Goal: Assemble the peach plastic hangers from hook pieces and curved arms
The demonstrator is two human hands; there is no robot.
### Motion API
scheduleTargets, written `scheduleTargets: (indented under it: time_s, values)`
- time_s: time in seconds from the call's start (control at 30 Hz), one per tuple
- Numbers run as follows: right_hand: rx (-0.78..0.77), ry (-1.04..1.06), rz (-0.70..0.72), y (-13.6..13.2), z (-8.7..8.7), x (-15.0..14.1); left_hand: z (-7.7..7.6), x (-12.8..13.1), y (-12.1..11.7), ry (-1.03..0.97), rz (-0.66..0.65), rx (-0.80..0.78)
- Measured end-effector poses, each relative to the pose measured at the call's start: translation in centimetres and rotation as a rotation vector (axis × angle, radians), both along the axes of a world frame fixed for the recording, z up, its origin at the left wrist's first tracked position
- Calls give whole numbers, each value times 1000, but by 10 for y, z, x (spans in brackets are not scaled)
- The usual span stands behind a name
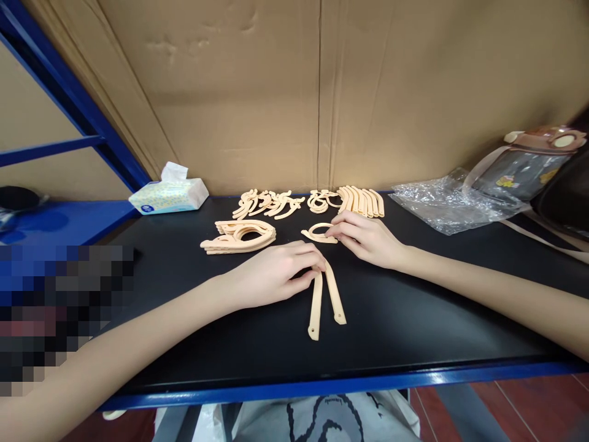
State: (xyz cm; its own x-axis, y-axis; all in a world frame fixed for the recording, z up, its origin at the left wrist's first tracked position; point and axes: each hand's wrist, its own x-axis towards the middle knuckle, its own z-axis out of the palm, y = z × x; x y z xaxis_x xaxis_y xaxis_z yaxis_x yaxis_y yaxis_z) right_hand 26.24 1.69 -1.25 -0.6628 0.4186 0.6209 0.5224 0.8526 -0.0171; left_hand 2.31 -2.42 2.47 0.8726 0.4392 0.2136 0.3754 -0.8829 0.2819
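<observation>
My left hand [276, 273] rests on the black table [414, 319], fingers pinched round the top ends of two straight peach plastic arms [326, 301] that fan out towards me. My right hand [365, 236] lies just beyond it, its fingertips closed on a small curved peach hook piece [316, 234] lying on the table. To the left, close to my left hand, sits a stack of assembled peach hangers [242, 236].
Rows of loose peach parts line the back: hooked pieces [267, 204], small curls [319, 201], straight arms [363, 201]. A tissue pack [168, 195] lies back left, crumpled clear plastic [437, 202] and a bag [529, 162] back right. Cardboard forms the rear wall.
</observation>
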Motion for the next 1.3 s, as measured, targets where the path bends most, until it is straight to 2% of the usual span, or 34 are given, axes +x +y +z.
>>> scheduleTargets:
  time_s: [0.5,1.03,1.3]
  values:
    - [-15,9,16,2,-1,0,-1,3,-4,29,-23,30]
    - [-10,32,22,4,-2,0,-2,4,-7,131,-28,232]
    - [-44,38,35,3,-2,0,-2,1,-7,130,-8,269]
